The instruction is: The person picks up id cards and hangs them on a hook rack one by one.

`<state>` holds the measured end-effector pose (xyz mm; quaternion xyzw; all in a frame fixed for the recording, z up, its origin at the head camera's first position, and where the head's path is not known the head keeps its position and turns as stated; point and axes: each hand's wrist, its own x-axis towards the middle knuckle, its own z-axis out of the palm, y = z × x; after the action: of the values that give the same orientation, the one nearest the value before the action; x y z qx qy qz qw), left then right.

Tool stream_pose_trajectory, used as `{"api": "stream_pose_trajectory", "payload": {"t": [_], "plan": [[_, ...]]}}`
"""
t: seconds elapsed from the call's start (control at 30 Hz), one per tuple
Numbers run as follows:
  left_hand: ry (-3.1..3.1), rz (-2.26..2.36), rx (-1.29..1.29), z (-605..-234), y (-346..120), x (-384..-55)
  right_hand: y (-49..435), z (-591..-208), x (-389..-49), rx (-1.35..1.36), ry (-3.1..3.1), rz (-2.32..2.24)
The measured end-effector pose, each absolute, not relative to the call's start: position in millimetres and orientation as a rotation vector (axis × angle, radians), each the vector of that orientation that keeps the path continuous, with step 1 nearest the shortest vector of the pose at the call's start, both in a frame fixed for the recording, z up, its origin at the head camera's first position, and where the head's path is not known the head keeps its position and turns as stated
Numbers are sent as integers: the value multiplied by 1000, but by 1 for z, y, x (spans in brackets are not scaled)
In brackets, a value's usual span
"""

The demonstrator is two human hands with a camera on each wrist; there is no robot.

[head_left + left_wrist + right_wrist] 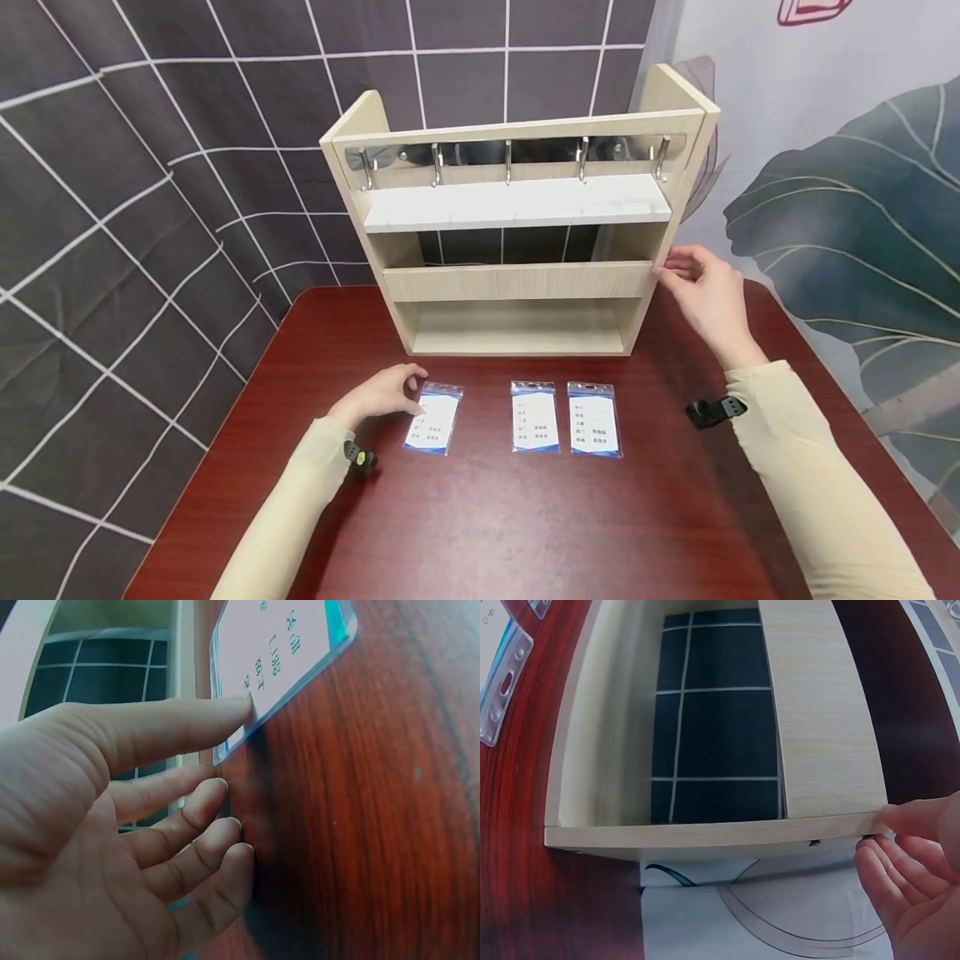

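Note:
A pale wooden shelf rack (517, 283) with a row of metal hooks (508, 162) stands upright on the table. My right hand (708, 296) holds its right side panel, the thumb at the front edge and the curled fingers (885, 877) against the outer face. Three name badges in clear sleeves lie before the rack. At the left badge (433, 419), my left hand (386, 390) has its thumb (217, 727) over the edge, while the loosely bent fingers rest beside it. The middle badge (535, 417) and the right badge (594, 419) lie apart from both hands.
The rack has a white shelf board (517, 204) under the hooks and a wooden crossbar (517, 283) lower down. A dark red table (480, 525) carries everything. Behind it hang a dark gridded cloth (112, 250) and a leaf-patterned cloth (862, 208).

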<state>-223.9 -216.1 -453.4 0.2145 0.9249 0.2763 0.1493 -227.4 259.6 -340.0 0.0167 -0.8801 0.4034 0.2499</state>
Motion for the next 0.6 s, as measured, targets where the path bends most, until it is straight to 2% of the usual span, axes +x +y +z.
{"api": "stream_pose_trajectory", "payload": {"t": [0.6], "plan": [[2551, 1005, 555, -451, -217, -227, 260, -335, -230, 54, -2417, 1037]]}}
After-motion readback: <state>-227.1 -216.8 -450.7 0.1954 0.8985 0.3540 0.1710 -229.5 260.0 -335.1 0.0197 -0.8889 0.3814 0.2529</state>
